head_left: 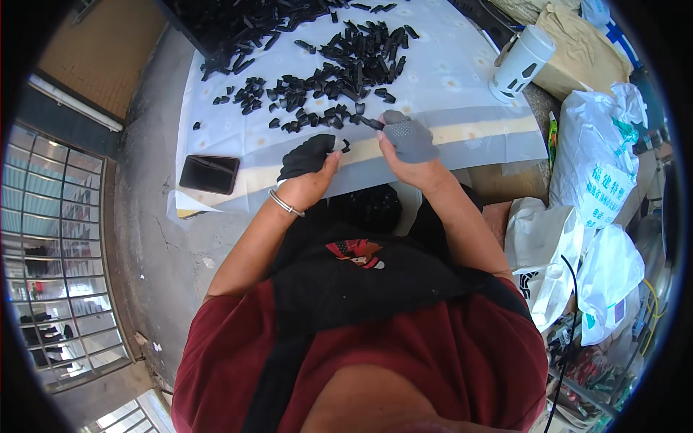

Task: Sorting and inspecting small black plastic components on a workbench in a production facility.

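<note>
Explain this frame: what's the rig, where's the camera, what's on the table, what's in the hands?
There is no machine here: a person works with two hands, and the one picture comes from a wide fisheye camera worn on their head, looking down. That is why straight edges bend near the rim and the forearms enter from below.

The table is covered with a pale cloth. On it lie many small black pieces, scattered and heaped. A dark phone lies at the near left edge, and a white cup stands at the far right. White bags sit beside the table on the right.

The left hand, in a black glove, pinches a small black piece. The right hand, in a grey glove, holds another in its grip.
</note>
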Demonstrator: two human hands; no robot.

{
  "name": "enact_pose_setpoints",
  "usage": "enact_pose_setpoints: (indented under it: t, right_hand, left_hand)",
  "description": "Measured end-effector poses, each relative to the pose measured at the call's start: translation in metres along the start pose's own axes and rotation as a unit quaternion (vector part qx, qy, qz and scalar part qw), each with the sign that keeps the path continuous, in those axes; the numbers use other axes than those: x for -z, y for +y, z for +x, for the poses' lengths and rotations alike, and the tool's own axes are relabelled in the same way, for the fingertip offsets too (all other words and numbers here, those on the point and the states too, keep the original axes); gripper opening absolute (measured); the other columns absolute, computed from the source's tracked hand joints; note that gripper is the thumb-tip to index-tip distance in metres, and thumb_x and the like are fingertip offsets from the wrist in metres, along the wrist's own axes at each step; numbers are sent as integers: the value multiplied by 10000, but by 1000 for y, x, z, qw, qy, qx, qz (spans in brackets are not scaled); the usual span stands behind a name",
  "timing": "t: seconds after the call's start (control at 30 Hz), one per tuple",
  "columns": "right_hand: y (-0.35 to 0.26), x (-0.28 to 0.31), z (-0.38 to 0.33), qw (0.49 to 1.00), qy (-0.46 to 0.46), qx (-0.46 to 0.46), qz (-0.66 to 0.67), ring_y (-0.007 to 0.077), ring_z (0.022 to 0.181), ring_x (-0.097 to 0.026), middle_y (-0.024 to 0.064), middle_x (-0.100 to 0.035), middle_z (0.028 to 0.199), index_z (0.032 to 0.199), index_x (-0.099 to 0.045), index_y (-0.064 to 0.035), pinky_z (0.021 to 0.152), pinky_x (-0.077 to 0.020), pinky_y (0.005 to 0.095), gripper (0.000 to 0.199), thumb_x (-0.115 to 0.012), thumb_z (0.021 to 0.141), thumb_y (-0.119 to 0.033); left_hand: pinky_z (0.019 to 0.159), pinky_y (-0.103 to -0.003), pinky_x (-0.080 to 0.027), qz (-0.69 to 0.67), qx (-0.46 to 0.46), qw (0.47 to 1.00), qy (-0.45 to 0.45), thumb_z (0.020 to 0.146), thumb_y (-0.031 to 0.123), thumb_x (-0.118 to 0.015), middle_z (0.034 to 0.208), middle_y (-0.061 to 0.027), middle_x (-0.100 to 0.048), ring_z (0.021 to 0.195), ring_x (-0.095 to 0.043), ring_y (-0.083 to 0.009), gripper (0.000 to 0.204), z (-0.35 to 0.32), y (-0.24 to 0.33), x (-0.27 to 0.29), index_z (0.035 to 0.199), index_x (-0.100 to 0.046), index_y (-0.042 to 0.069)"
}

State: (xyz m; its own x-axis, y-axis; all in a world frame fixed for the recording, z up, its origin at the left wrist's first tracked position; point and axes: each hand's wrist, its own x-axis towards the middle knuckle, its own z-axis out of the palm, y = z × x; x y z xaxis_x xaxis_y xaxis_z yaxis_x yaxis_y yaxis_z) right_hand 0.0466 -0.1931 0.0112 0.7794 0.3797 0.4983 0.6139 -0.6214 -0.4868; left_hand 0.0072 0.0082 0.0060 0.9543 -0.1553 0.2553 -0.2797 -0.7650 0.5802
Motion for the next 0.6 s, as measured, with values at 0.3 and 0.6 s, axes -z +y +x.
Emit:
enact_pose_setpoints:
  t: [0.3, 0.6]
  right_hand:
    - [-19, 0, -20, 991, -53, 45, 118, 310, 729, -560, 134, -585, 749, 914, -568, -30, 642, -441, 379, 264, -584, 782, -258]
    - [-42, -9, -16, 992, 3, 49, 119, 320, 680, -539, 130, -565, 756, 860, -566, -32, 600, -421, 402, 208, -583, 779, -223]
  left_hand:
    - [628, -348, -452, -34, -108, 993, -25, 840, 262, -520, 780, -122, -598, 681, -581, -269, 232, -9, 17, -1, 950, -568, 64]
    - [684, -223, -429, -546, 308, 779, -4, 876, 440, -451, 845, -77, -596, 802, -531, -113, 505, -15, 50, -6, 991, -578, -35]
